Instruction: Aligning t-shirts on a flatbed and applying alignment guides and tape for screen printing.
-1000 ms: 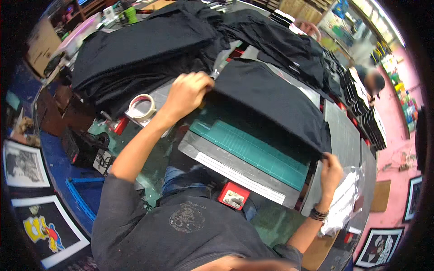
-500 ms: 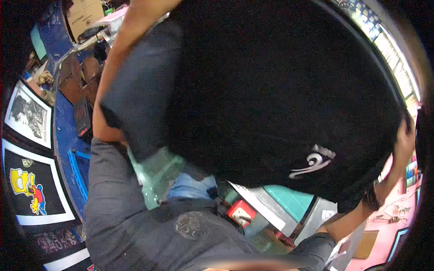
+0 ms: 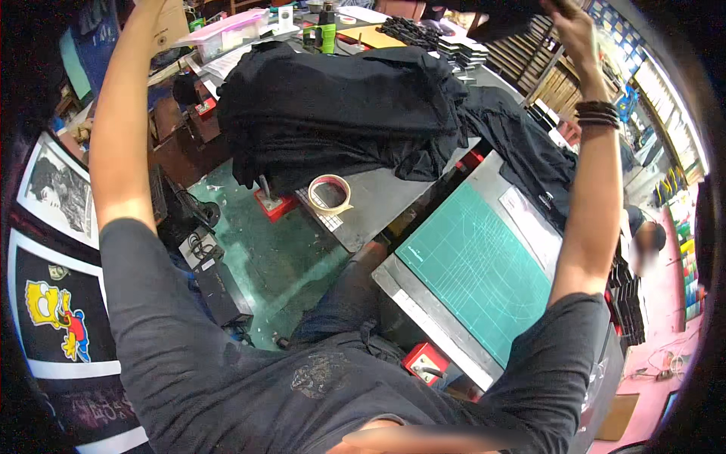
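Both my arms are raised. My right hand (image 3: 572,34), with dark bands round the wrist, is closed at the top right on a black T-shirt (image 3: 503,23); only a lower part of the shirt shows at the upper edge. My left forearm (image 3: 121,144) runs up past the top left edge, so that hand lies out of the picture. Below, a large heap of black garments (image 3: 340,98) rests on a grey platen (image 3: 370,200). A roll of tape (image 3: 330,194) lies on the platen's near end.
A green cutting mat (image 3: 480,265) covers another grey board at the right, with black cloth (image 3: 522,129) behind it. Red clamps (image 3: 425,363) sit at the boards' ends. Framed prints (image 3: 60,318) stand at the left. Further back are a plastic box (image 3: 227,34) and a green bottle (image 3: 327,34). Another person (image 3: 649,246) is at far right.
The black T-shirt, which filled the view in front of me, has gone up and away with my raised arms. The garment heap, tape and cutting mat are now uncovered.
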Tool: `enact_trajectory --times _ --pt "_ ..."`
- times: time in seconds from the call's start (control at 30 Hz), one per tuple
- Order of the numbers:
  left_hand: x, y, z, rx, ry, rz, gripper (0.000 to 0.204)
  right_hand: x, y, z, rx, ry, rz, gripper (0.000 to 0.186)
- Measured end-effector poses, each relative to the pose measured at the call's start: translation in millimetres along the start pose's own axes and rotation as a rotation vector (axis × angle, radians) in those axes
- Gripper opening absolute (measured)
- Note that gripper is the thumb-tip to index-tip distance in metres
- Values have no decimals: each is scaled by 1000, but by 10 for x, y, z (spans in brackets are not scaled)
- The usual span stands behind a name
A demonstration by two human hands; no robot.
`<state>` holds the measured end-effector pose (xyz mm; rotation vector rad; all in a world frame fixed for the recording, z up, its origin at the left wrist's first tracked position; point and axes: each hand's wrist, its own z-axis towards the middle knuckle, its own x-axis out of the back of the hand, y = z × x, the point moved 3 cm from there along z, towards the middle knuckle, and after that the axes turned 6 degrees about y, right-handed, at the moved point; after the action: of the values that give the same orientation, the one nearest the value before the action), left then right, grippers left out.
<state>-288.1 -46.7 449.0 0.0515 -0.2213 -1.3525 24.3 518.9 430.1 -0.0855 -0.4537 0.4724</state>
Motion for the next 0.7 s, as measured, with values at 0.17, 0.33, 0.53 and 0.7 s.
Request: enact_trajectory --times 0.17,0.33,0.53,0.7 --pt "13 -459 -1423 163 -423 248 20 -959 434 -941 -98 -49 -403 29" --pt "-83 -155 -2780 96 -706 147 22 -1647 585 -2123 -279 -493 -302 25" --pt "-73 233 -3255 9 -648 344 55 -1968 12 -2573 211 -426 -424 98" --pt "-301 44 -3312 -34 -710 451 48 -2447 139 -2642 231 -666 -857 93"
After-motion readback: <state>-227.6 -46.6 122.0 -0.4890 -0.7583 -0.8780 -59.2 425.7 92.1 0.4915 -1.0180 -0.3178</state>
